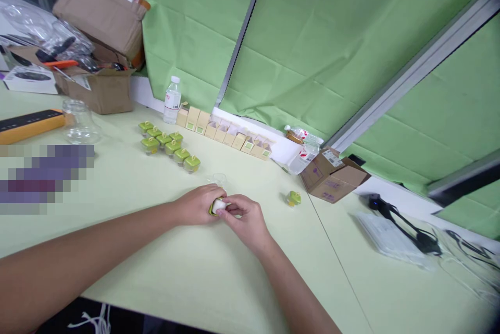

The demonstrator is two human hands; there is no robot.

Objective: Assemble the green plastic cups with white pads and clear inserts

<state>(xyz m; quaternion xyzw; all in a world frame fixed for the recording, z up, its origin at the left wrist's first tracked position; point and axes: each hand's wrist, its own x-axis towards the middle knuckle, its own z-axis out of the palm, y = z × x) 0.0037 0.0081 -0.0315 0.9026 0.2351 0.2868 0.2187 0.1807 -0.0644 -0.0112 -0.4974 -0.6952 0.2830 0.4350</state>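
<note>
Just above the table, my left hand (196, 205) is closed around a small green lid (212, 210), its inner side turned to the right. The thumb and fingers of my right hand (247, 220) pinch a small white piece (219, 206) at that lid; whether it is attached there I cannot tell. Right behind my hands stands a small clear cup (219, 180) without a lid. Several little clear jars with green lids (172, 146) are grouped farther back to the left. Another green-lidded jar (294, 198) stands by itself to the right.
Along the back edge runs a row of small beige boxes (224, 131). A water bottle (172, 99) stands at its left end, and more bottles (302, 157) lean near a carton (332, 175). A glass vessel (80, 123) is at left, cables (414, 232) at right.
</note>
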